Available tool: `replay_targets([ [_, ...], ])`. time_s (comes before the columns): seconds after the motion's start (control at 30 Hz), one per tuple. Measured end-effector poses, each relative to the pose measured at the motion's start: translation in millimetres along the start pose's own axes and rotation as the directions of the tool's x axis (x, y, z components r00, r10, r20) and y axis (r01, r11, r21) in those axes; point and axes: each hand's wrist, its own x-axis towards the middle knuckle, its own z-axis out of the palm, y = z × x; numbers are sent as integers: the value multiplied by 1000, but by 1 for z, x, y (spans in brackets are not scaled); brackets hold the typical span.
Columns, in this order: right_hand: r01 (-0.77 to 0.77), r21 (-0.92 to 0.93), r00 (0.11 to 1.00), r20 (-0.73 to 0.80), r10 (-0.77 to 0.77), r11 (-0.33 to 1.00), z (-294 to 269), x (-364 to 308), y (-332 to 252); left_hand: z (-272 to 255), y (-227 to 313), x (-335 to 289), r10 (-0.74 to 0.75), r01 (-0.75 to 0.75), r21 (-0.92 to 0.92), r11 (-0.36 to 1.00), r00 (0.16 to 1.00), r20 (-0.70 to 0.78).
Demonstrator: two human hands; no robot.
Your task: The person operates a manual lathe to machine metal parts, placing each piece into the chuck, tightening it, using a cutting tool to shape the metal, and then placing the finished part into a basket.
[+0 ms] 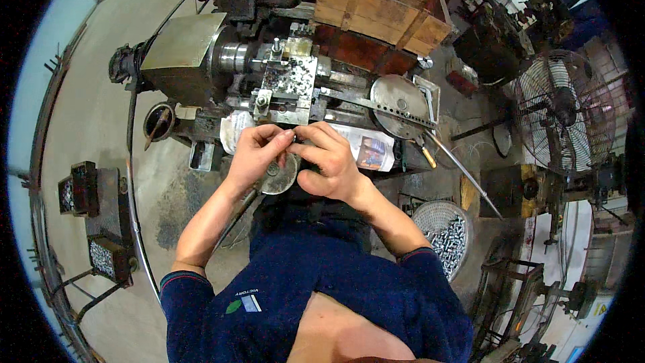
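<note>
In front of a small lathe (201,54), my two hands meet at the fingertips. My left hand (259,153) pinches a small metal piece (294,138) between thumb and fingers. From the other side my right hand (329,161) closes its fingertips on the same piece, its remaining fingers curled. Most of the piece is hidden by the fingers, so its exact kind cannot be made out. Just beyond my hands is the lathe's tool slide (289,81), strewn with metal chips. Below them a round metal disc (279,178) shows partly.
A flat lever (376,104) reaches right from the slide, over a round plate (401,104). Printed paper (369,148) lies at the machine's front. A basket of small metal parts (440,238) stands by my right elbow; a wooden crate (383,13) is behind, a fan (564,104) far right.
</note>
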Motion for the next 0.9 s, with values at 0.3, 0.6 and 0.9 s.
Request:
replay_targets([
  [0.3, 41, -47, 941, 336, -23, 998, 8, 51, 22, -52, 16, 7, 138, -148, 513, 846, 989, 58],
  [0.6, 223, -643, 826, 523, 208, 732, 78, 147, 113, -256, 19, -121, 398, 374, 814, 444, 732, -553],
  [0.9, 292, -700, 799, 553, 236, 651, 97, 149, 127, -264, -73, -215, 77, 553, 523, 648, 636, -768],
])
